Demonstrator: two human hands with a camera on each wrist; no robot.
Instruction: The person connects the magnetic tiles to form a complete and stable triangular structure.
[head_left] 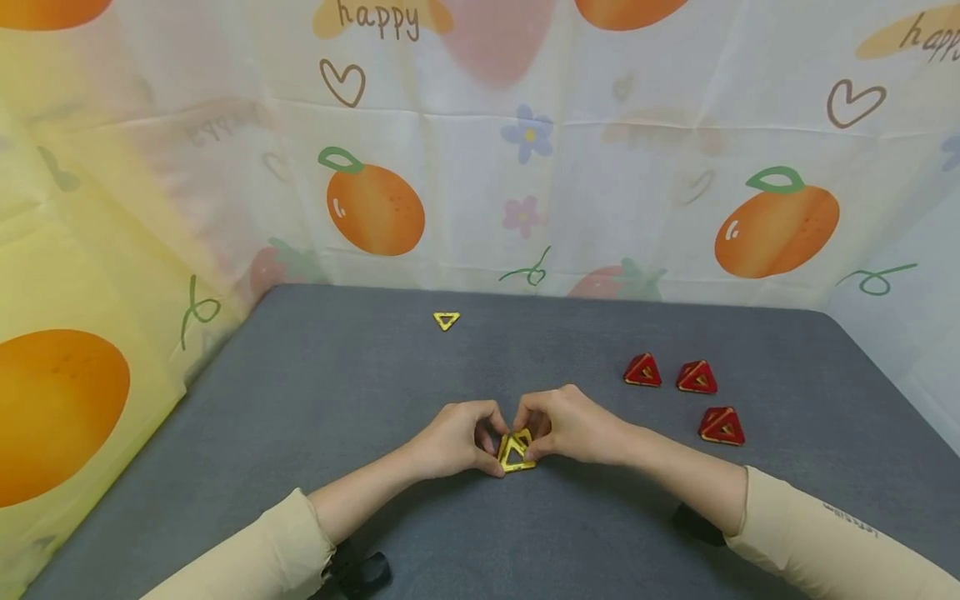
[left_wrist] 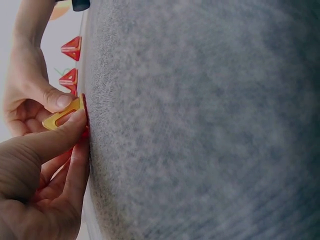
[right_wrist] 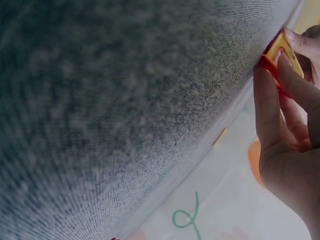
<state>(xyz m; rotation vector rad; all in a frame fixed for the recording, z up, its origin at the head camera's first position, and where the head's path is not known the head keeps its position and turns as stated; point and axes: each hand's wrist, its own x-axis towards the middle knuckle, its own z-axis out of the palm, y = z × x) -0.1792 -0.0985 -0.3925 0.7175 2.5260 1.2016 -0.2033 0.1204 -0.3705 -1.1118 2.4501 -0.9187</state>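
Near the middle of the table, both hands meet at a small yellow triangular frame piece (head_left: 517,467) with a hole in its face. My left hand (head_left: 457,437) pinches its left side between thumb and fingers, the thumb low near one corner. On the other side my right hand (head_left: 573,425) pinches it with thumb and fingertips. In the left wrist view the yellow face (left_wrist: 52,121) leans up from the table, with red along its lower edge. A red part (right_wrist: 270,66) also shows behind the right fingers. Fingers hide the piece's back.
Three red triangular pyramids, a left one (head_left: 642,381), a middle one (head_left: 697,387) and a nearer one (head_left: 722,437), stand to the right on the grey table (head_left: 337,358). One flat yellow triangle (head_left: 446,315) lies near the back edge. A printed curtain (head_left: 465,192) hangs behind.
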